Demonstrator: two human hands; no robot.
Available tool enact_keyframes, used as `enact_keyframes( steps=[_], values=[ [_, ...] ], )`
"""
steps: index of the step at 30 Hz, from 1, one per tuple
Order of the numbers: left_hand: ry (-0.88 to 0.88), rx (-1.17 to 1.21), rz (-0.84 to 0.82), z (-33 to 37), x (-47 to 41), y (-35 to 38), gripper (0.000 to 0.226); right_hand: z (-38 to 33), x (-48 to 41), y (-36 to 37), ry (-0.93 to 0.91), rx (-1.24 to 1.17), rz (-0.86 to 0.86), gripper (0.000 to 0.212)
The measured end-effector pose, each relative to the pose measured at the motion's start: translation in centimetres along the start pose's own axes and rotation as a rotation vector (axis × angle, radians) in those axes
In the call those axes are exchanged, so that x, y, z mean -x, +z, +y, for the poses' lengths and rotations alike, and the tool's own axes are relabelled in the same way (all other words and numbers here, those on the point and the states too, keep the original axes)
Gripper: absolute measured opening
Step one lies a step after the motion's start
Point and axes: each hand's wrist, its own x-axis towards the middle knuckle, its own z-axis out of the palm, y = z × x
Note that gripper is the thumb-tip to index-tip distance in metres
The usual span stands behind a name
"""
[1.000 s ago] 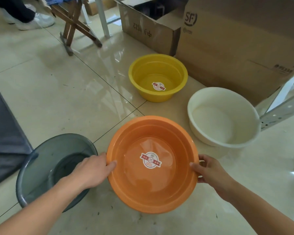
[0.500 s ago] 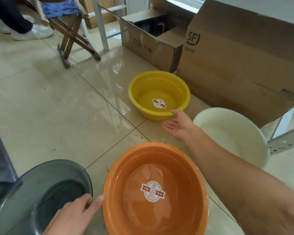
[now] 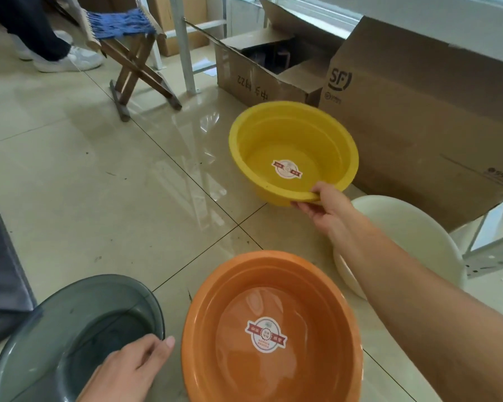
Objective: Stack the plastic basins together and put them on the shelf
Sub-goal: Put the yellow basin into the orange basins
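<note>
**Mia:** Head view shows the person's right hand (image 3: 323,208) pinching the near rim of the yellow basin (image 3: 292,152), thumb on top and fingers curled under. The basin looks tipped up on that side. It sits behind the orange basin (image 3: 273,329), close to the big cardboard box (image 3: 424,134).

**Ben:** What could go wrong?

**Mia:** It is only one hand on one edge. The basin could swing or slip out of the pinch and drop on the shiny tile floor (image 3: 84,184). It could also bump the big box, since that is just beside it.

**Ben:** And the left hand (image 3: 128,369)?

**Mia:** It rests with loosely curled fingers at the rim of the grey basin (image 3: 50,329), left of the orange basin. It holds nothing tight that can be seen. If the yellow basin comes down crooked into the orange one, it could jam or push it away, because no hand steadies the orange basin.

**Ben:** How many basins?

**Mia:** Four. One yellow, one orange, one grey, and one white basin (image 3: 413,236) to the right of the orange one, partly hidden by the arm. None is stacked yet. There are two cardboard boxes near the yellow basin, and one folding stool (image 3: 131,44) far behind the orange basin. The shelf's boards cannot be seen, only a metal frame (image 3: 488,248) beside the white basin.
</note>
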Motion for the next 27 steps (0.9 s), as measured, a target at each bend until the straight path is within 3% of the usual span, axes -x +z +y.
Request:
enact_keyframes(
  steps=[5,10,15,19,23,27],
  values=[
    [0.024,0.127,0.008,-0.2,1.0,-0.2,0.052,-1.8,9.8,-4.5,-0.045,-0.063,-0.215,0.030],
    [-0.032,0.380,-0.007,-0.3,1.0,0.5,0.046,-0.2,18.1,-10.9,0.056,0.253,-0.270,0.028],
    [-0.086,0.574,-0.124,0.5,1.2,1.6,0.044,4.5,19.5,-16.6,0.077,0.675,-0.199,0.033],
    [-0.178,0.775,-0.235,1.0,2.1,1.8,0.052,7.6,19.3,-19.0,-0.077,0.937,-0.153,0.043],
    [-0.153,0.852,-0.291,1.3,3.4,1.6,0.038,10.2,17.9,-19.8,-0.417,1.448,-0.116,0.059],
    [-0.050,0.690,-0.304,2.0,4.2,2.3,0.039,11.5,16.7,-19.5,-0.449,1.482,-0.099,0.062]
  ],
)
